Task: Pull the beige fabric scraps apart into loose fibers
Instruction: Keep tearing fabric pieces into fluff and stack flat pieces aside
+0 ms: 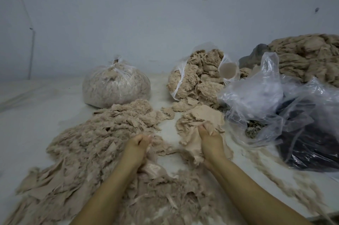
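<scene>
A wide heap of beige loose fibers and torn scraps [95,138] covers the white surface at left and centre. My left hand [138,147] has its fingers curled around a strip of beige fabric [153,165] that hangs below it. My right hand [211,141] grips a bunch of beige fabric scraps [198,120] lying just ahead of it. The two hands are apart, with a thin trail of fiber on the surface between them.
A tied clear bag of fibers [115,85] stands at the back centre. An open clear bag spilling scraps [198,76] holds a cardboard tube [228,70]. Crumpled clear plastic bags [275,96] over dark material and a big beige pile [310,56] crowd the right.
</scene>
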Demonstrator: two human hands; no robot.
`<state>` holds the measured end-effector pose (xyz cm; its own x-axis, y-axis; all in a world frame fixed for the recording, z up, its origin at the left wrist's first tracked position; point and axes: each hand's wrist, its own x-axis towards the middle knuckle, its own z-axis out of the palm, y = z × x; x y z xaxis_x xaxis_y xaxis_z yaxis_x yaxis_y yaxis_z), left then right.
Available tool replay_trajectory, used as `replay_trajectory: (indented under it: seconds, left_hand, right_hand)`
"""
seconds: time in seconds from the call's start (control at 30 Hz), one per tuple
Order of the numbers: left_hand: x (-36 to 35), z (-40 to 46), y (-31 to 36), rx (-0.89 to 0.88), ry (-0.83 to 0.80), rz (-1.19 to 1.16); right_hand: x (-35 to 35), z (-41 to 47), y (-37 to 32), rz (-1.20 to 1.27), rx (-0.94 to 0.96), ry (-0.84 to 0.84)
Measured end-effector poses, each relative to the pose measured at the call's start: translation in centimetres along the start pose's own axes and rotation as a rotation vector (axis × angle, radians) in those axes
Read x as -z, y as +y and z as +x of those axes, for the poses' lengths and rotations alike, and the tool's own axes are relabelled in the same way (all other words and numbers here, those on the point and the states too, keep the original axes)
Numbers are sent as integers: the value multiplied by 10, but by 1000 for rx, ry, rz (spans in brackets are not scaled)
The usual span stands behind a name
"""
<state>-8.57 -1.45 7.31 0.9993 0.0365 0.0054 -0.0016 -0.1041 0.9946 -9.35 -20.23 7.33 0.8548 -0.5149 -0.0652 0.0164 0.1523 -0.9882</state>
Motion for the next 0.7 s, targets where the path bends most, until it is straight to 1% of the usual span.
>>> replay_trajectory:
  seconds: [0.03,0.1,0.13,0.17,0.2,0.3,0.33,0.43,0.5,0.57,0.63,0.67,0.7]
  left_hand:
    - [0,-1,1,-16,-62,-8]
    - [-13,-9,4,34,-248,3]
    - [-22,-13,4,64,-312,25]
    - [-30,-16,4,74,-331,26]
    - [-36,-17,3,56,-302,-8]
    - [-37,-10,0,17,-58,-148]
    - [-36,-6,-1,28,-18,-181]
    - [-33,-5,-3,38,3,-294]
    - [-25,-3,-4,81,55,-343]
    - [-11,1,-4,94,93,-275]
    - [0,3,-3,52,38,-101]
    - [4,3,-2,12,6,12]
    - [7,4,0,-49,-3,141]
  right_hand:
    - [-1,0,1,-22,-24,-23]
    - [-8,-4,4,-2,-45,-47]
    - [-13,-8,6,16,-55,-55]
    - [-16,-11,7,30,-62,-63]
    - [-18,-14,9,31,-67,-72]
    - [-17,-16,16,-50,-43,-108]
    - [-17,-17,18,-71,-41,-109]
    - [-15,-16,18,-80,-49,-118]
    - [-11,-14,16,-99,-56,-99]
    - [-2,-5,14,-106,-74,-72]
    - [9,7,6,-85,-74,-73]
    - [13,15,2,-119,-44,-75]
    - [18,23,-2,-251,22,-60]
